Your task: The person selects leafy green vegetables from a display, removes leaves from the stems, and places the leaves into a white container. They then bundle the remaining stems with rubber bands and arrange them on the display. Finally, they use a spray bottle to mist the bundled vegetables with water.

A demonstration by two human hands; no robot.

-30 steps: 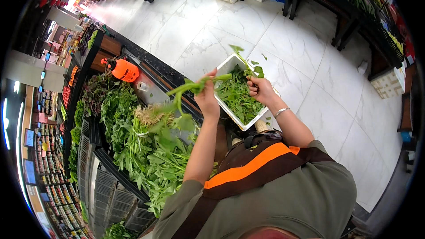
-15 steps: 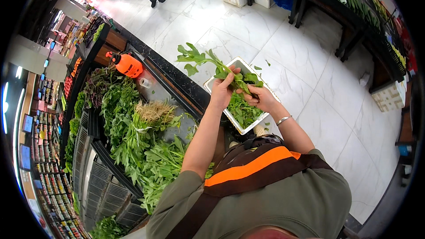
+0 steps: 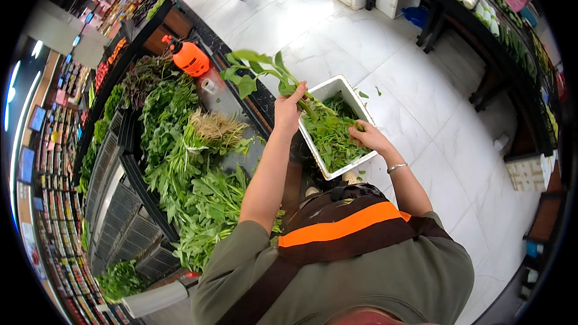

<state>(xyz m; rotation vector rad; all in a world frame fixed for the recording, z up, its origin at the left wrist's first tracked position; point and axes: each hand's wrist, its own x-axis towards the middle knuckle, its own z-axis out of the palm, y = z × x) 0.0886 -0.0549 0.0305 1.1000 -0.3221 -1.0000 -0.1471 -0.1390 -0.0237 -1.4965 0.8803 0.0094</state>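
My left hand (image 3: 289,110) grips a bunch of leafy green stems (image 3: 259,72) and holds it up over the near corner of a white square tub (image 3: 326,90). The leaves point left, toward the produce shelf. My right hand (image 3: 368,138) rests inside the tub on a pile of loose green leaves (image 3: 332,138), fingers pinched on a leaf or stem. A thin bracelet sits on that wrist. The tub stands low in front of me, beside the shelf's dark edge.
A sloped display of bundled greens (image 3: 180,162) fills the left, with a rooted bunch (image 3: 214,125) on top. An orange spray bottle (image 3: 189,57) stands at the shelf's far end. White tiled floor (image 3: 433,126) lies to the right, dark produce tables (image 3: 481,18) beyond. A person's legs walk far off.
My left hand has swung the bunch of stems leftward, away from the tub's middle. My right hand has dropped from the stems down onto the leaves in the tub.
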